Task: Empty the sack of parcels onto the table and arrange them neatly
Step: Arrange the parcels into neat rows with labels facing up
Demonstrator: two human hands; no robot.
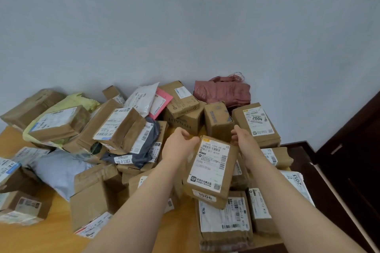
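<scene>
Desk (51,232): smooth orange-brown wood, set against a pale wall (185,16).
Parcels (115,125): heaped loosely over the left and middle of the desk. Most are brown cardboard boxes with white barcode labels, and soft plastic mailers are mixed in.
Sack (223,90): dull red woven material, crumpled and folded. It is laid at the far right of the desk against the wall, and loose threads are seen at its top.
Yellow bag (82,99): pale yellow-green crinkled plastic, at the far left of the heap, partly under a box.
Grey mailer (148,146): dark grey soft plastic in the middle of the heap, with a sticker marked "70-3-2303".
2004 box (257,123): flat brown cardboard, just nearer than the sack. "2004" is printed bold on its white label.
Held box (211,170): oblong brown cardboard, raised above the near-right parcels. Its long axis runs near to far, with the far end leaning slightly right. The labelled face is turned up, "T098" is printed on the label, and a "1006" sticker is fixed at the near end.
Left grip (178,141): fingers are curled at the far left corner of the held box, which is grasped.
Right grip (244,139): fingers are curled round the far right corner of the held box, which is grasped.
</scene>
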